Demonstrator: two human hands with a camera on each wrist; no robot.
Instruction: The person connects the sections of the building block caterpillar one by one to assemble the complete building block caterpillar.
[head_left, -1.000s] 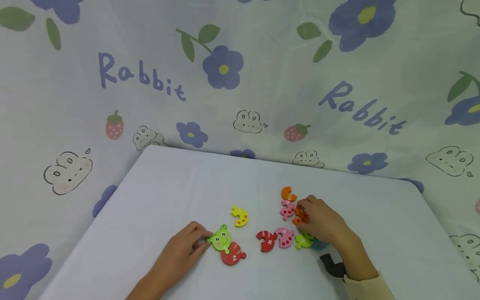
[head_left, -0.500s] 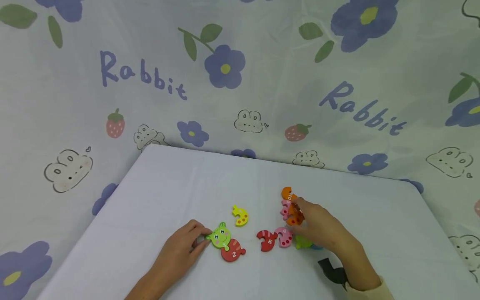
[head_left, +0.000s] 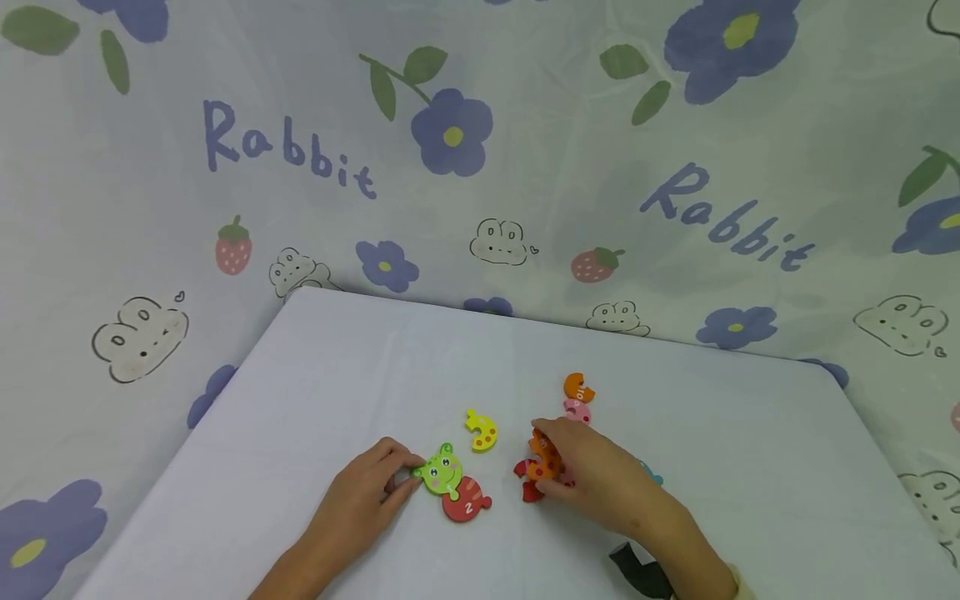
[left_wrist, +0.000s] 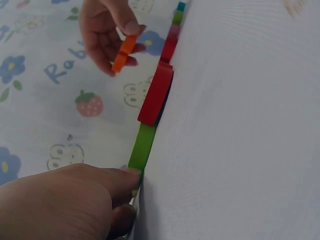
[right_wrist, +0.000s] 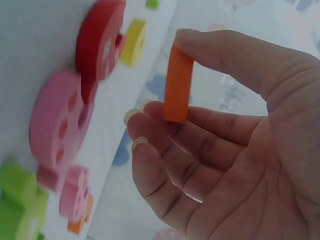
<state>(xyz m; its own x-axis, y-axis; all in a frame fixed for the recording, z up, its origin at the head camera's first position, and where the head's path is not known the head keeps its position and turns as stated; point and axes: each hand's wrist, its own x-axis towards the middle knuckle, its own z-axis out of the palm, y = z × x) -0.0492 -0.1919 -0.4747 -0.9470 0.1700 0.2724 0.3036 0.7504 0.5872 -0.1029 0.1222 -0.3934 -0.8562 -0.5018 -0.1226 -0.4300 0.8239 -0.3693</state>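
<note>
My left hand [head_left: 367,483] pinches the edge of a green caterpillar-head puzzle piece [head_left: 441,472] lying on the table. A red piece marked 2 [head_left: 465,502] joins the head at its lower right. My right hand [head_left: 607,475] holds a spotted orange puzzle piece [head_left: 546,457] between thumb and fingers; the right wrist view shows this orange piece [right_wrist: 178,85] raised off the table. Below it lies another red piece [head_left: 532,492], partly covered. A pink piece [right_wrist: 55,120] touches that red one in the right wrist view, mostly hidden by my hand in the head view.
A yellow piece [head_left: 482,432] lies behind the green head. Farther back are an orange piece marked 10 [head_left: 576,387] and a pink piece [head_left: 577,410]. A blue piece [head_left: 651,473] shows past my right hand. A black curved object [head_left: 637,575] is by the right forearm.
My right hand has lifted the spotted orange piece from the right-hand group and carried it left, over the red piece. The left hand stays at the green head.
</note>
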